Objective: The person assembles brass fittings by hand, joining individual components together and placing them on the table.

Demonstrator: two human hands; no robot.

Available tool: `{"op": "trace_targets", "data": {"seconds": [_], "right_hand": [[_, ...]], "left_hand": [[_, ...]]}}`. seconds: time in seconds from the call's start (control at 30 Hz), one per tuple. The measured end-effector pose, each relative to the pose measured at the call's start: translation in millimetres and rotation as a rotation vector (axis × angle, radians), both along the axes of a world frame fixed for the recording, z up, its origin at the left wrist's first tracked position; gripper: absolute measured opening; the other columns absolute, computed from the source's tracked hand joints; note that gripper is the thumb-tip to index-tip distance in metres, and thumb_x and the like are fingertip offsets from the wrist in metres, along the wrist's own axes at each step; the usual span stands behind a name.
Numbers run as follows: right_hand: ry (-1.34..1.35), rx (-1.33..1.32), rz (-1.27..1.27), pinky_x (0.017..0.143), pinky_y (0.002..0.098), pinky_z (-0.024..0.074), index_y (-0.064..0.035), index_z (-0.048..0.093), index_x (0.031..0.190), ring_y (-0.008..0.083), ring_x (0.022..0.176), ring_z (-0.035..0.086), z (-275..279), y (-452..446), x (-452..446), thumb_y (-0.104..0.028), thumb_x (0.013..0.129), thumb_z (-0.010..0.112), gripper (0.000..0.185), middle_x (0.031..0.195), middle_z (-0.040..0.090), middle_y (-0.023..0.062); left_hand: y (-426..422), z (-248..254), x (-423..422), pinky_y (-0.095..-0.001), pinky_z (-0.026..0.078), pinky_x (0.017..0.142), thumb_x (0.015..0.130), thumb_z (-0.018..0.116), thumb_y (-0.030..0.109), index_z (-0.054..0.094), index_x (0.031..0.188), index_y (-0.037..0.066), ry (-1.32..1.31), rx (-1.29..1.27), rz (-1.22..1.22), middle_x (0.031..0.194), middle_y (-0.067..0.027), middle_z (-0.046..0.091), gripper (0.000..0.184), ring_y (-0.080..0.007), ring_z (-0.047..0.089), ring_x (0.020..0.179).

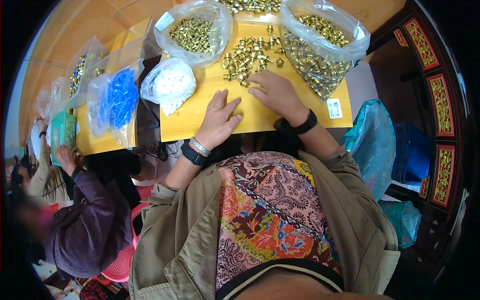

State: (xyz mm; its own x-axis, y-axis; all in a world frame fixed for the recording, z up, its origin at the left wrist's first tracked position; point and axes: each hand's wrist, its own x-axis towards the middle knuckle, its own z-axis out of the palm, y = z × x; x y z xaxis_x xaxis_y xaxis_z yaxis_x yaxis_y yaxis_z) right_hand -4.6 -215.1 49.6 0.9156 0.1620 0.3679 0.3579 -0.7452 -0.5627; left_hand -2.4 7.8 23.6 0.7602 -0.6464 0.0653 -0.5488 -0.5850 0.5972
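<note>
My left hand (218, 119) is over the front of the yellow table, fingers spread and nothing in it. My right hand (278, 96) reaches to the near edge of a loose pile of brass fittings (245, 56). Its index fingertip is at a single brass fitting (244, 84), with the thumb a little apart from it; whether they touch is too small to tell. Behind that hand stands a clear bag of brass fittings (315, 62). Left of the pile are an open bag of small brass parts (192, 36) and a bag of white pieces (172, 82).
A bag of blue plastic parts (120, 97) lies on the adjoining table at left. Beyond it, a co-worker's hand (67, 157) is at a green basket (64, 132). The yellow table's (175, 127) front edge is close to my body. A teal bag (372, 142) stands at right.
</note>
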Motion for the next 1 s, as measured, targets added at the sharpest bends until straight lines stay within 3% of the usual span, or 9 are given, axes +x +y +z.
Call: {"op": "trace_targets", "data": {"seconds": [0.07,0.17,0.37,0.5,0.53,0.83,0.87,0.97,1.0], "right_hand": [[0.108,0.042,-0.021,0.063,0.0356,0.0467,-0.0068,0.064,0.091,0.0284,0.073,0.06,9,-15,-9,-0.022,0.08,0.063,0.019,0.081,0.061,0.0115],[0.27,-0.05,-0.086,0.066,0.04,0.0471,-0.0079,0.063,0.081,0.0312,0.074,0.061,24,-29,-21,-0.028,0.079,0.062,0.021,0.076,0.062,0.0112],[0.335,-0.161,-0.053,0.066,0.0404,0.0467,-0.0075,0.063,0.079,0.0302,0.074,0.061,7,-41,-16,-0.03,0.078,0.064,0.022,0.075,0.064,0.0105],[0.351,-0.001,-0.092,0.066,0.0393,0.0471,-0.0072,0.064,0.082,0.0296,0.072,0.062,-16,-42,-3,-0.03,0.079,0.064,0.023,0.073,0.063,0.0107],[0.357,0.041,-0.114,0.066,0.0389,0.0471,-0.0071,0.064,0.084,0.0294,0.072,0.062,-18,-42,0,-0.03,0.079,0.065,0.023,0.073,0.063,0.011],[0.555,0.665,-0.056,0.049,0.0223,0.0395,-0.0039,0.064,0.086,0.007,0.053,0.05,-36,-62,10,-0.018,0.086,0.062,0.014,0.062,0.056,-0.0001],[0.551,0.721,-0.039,0.048,0.0208,0.0383,-0.0037,0.063,0.086,0.005,0.053,0.049,-38,-63,10,-0.017,0.087,0.062,0.013,0.062,0.054,-0.0016],[0.55,0.704,-0.034,0.048,0.0208,0.0381,-0.0026,0.063,0.088,0.0058,0.053,0.049,-41,-64,11,-0.017,0.087,0.062,0.014,0.062,0.055,-0.0013],[0.554,0.719,-0.038,0.048,0.0207,0.038,-0.0024,0.063,0.088,0.0058,0.053,0.049,-41,-64,11,-0.017,0.087,0.062,0.014,0.062,0.055,-0.0013]], "left_hand": [[0,2,-1,-0.0443,0.022,0.11,0.086,0.053,0.026,0.048,0.133,0.007,-0.012,0.026,0.004,0.14,-0.0306,0.03,0.051,-0.0446,0.025,0.133],[0,2,1,-0.0429,0.023,0.11,0.085,0.053,0.024,0.048,0.133,0.009,0.012,0.018,0.008,0.141,-0.0302,0.029,0.05,-0.0435,0.025,0.134],[-10,6,38,-0.0386,0.027,0.108,0.084,0.055,0.022,0.051,0.131,0.01,0.147,-0.087,0.095,0.141,-0.0306,0.028,0.049,-0.0421,0.029,0.132],[-23,-20,78,-0.0382,0.029,0.108,0.086,0.055,0.025,0.052,0.128,0.007,-0.092,0.053,0.014,0.137,-0.0301,0.034,0.046,-0.0423,0.034,0.128],[-25,-31,91,-0.0416,0.029,0.107,0.082,0.058,0.031,0.058,0.122,0.008,-0.203,0.035,-0.046,0.134,-0.0344,0.035,0.046,-0.0436,0.036,0.125],[-24,-14,63,-0.0372,0.028,0.108,0.082,0.058,0.022,0.051,0.13,0.009,0.084,-0.103,0.156,0.141,-0.0279,0.03,0.049,-0.0375,0.031,0.132],[-20,-8,51,-0.0411,0.027,0.107,0.083,0.059,0.03,0.052,0.129,0.01,0.125,-0.19,0.152,0.138,-0.0315,0.033,0.051,-0.0429,0.034,0.128],[-6,-18,26,-0.0443,0.024,0.109,0.083,0.059,0.031,0.052,0.13,0.011,0.009,-0.111,0.101,0.14,-0.0314,0.03,0.052,-0.0439,0.028,0.131],[-6,-8,16,-0.0505,0.018,0.11,0.083,0.058,0.032,0.052,0.13,0.012,0.024,-0.077,0.083,0.142,-0.0301,0.028,0.051,-0.0438,0.023,0.134]]}}
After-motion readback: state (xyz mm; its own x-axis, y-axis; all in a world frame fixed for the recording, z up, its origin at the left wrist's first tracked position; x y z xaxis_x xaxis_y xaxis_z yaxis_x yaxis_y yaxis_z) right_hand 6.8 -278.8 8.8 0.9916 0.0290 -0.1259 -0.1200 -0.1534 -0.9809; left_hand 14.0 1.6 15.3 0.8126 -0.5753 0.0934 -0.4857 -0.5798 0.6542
